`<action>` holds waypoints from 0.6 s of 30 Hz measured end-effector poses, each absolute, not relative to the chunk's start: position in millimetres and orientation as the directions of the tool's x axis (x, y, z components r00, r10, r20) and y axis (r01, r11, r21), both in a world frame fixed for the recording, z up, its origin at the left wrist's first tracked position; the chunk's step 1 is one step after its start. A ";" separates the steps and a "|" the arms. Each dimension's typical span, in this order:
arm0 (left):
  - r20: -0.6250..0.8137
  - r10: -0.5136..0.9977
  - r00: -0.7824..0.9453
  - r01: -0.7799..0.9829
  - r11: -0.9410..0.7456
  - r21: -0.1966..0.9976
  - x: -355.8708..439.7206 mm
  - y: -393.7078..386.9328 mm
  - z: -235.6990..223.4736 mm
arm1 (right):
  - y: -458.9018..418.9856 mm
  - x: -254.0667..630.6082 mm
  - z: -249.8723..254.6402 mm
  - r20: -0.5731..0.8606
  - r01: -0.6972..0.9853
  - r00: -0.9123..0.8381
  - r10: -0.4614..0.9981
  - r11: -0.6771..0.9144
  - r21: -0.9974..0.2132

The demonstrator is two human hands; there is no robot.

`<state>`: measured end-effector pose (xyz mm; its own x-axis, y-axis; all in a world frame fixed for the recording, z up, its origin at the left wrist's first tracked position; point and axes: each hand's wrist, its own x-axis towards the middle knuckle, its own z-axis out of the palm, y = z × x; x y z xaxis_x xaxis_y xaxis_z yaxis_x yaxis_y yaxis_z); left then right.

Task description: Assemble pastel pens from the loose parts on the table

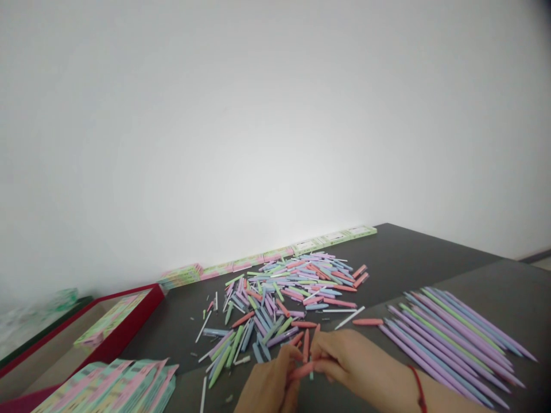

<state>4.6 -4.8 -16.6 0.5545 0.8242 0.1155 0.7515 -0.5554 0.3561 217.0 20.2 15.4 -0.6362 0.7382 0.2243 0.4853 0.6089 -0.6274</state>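
At the near edge of the table, my left hand (269, 384) and my right hand (342, 353) meet with fingers closed on one coral pen piece (302, 370). My fingers cover parts of it, so its full shape is hidden. A red string bracelet (418, 389) circles my right wrist. Just beyond my hands spreads a loose heap of pen parts (297, 287) in coral, lilac, blue and green. Among them lie thin white sticks (350, 318). A single coral pen piece (367, 322) lies to the right of the heap.
Long lilac, blue and green pens (456, 344) lie side by side at the right. Flat printed boxes (249, 261) line the wall. A red-edged box (138, 312) stands at left, with printed packets (112, 387) in front. Clear plastic (38, 312) lies at the far left.
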 end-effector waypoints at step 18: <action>0.162 0.798 0.580 0.680 -0.584 0.443 7.0 -10.5 -16.5 | 12.7 209.9 11.0 0.155 0.618 -0.702 0.695 0.703 -0.352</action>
